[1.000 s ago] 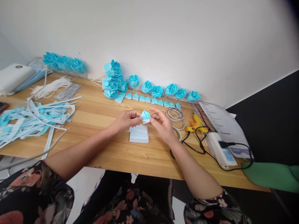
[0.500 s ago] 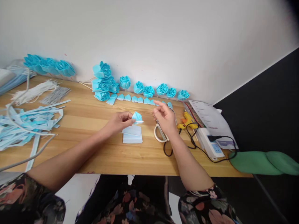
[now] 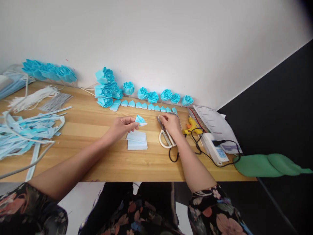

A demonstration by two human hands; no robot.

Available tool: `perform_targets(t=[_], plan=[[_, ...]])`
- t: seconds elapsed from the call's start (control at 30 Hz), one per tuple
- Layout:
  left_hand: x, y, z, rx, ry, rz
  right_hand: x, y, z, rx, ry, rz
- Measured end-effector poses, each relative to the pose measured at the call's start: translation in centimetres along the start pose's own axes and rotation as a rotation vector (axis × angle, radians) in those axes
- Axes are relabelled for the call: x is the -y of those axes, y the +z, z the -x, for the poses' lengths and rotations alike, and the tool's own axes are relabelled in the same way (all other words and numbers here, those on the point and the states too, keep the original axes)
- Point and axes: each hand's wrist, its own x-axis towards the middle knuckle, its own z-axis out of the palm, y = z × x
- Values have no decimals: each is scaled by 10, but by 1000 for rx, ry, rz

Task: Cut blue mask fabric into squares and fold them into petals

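A small folded piece of light blue fabric with a pointed top (image 3: 140, 120) is pinched between the thumb and fingers of my left hand (image 3: 123, 127). Below it on the wooden table lies a stack of pale blue fabric pieces (image 3: 137, 145). My right hand (image 3: 171, 123) is closed, fingertips together, at the blade end of the scissors (image 3: 164, 138), whose white handles lie on the table. A tiny pale bit shows at its fingertips, too small to name. Behind both hands runs a row of folded blue petals (image 3: 144, 106).
Blue fabric flowers (image 3: 153, 97) stand along the wall. A yellow glue gun (image 3: 193, 125), a white power strip (image 3: 216, 148) and black cables lie right. Cut blue strips (image 3: 31, 130) and white cords (image 3: 34, 98) are left. A green object (image 3: 266, 164) overhangs the right edge.
My right hand has lowered to the scissors' blade end, its raised fingers now closed together. My left hand has tilted the folded fabric piece. The view has shifted slightly.
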Motion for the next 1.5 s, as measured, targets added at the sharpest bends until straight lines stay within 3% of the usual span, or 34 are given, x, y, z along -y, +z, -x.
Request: perform_targets(t=[0.4, 0.5, 0.63, 0.73, 0.83, 1.0, 1.13, 1.5], plan=[[6, -1, -3, 19, -36, 31, 3, 9, -4, -15, 12, 145], [5, -1, -3, 18, -38, 64, 0, 9, -3, -35, 7, -8], [3, 0, -2, 25, -56, 77, 0, 10, -1, -66, 45, -384], [3, 0, -2, 31, -67, 60, 12, 7, 5, -48, 42, -631], [3, 1, -1, 50, -75, 25, 33, -1, 18, -68, -42, -743], [-2, 2, 0, 59, -97, 10, 67, -12, 42, -199, -344, -439], [-3, 5, 1, 37, -97, -11, 75, -12, 49, -273, -557, -256], [-6, 10, 6, -3, -46, -59, 74, -5, 48, -364, -679, -14]])
